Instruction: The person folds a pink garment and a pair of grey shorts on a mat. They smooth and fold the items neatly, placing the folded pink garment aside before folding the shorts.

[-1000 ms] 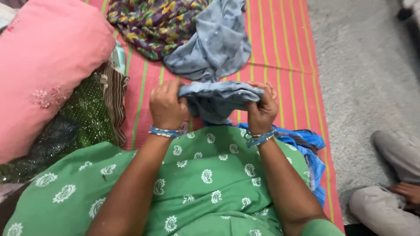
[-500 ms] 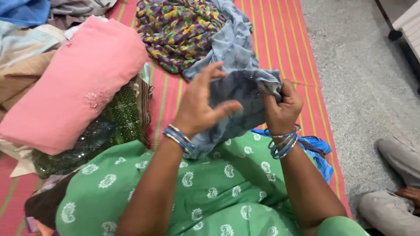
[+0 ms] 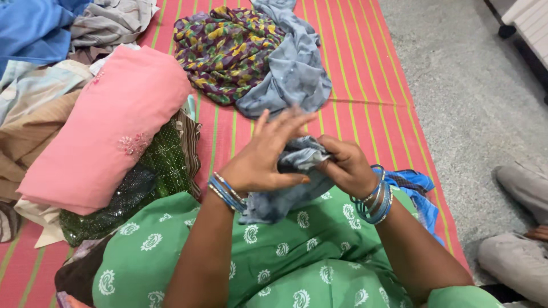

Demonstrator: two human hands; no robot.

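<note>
Grey-blue cloth (image 3: pixel 297 171) bunched over the lap, on green patterned fabric (image 3: pixel 285 256), near edge of the red striped mat (image 3: pixel 365 74). Right hand (image 3: pixel 345 165) pinched shut on the cloth's upper fold; left hand (image 3: pixel 265 157) spread flat, fingers apart, palm pressed against the cloth's side. Bangles on both wrists. On the mat beyond the cloth: a multicoloured printed cloth (image 3: pixel 228 48) touching a grey garment (image 3: pixel 297 74). Left of the mat's centre, a folded pink cloth (image 3: pixel 108 125) atop a dark green sequinned one (image 3: pixel 154 171).

Clothes heaped on a striped mat (image 3: pixel 371 74)

A folded pink garment (image 3: pixel 108 128) lies over green sequinned cloth (image 3: pixel 157 171) (left side); a purple-yellow patterned cloth (image 3: pixel 225 48) sits beyond, touching a crumpled grey one (image 3: pixel 297 74).
</note>
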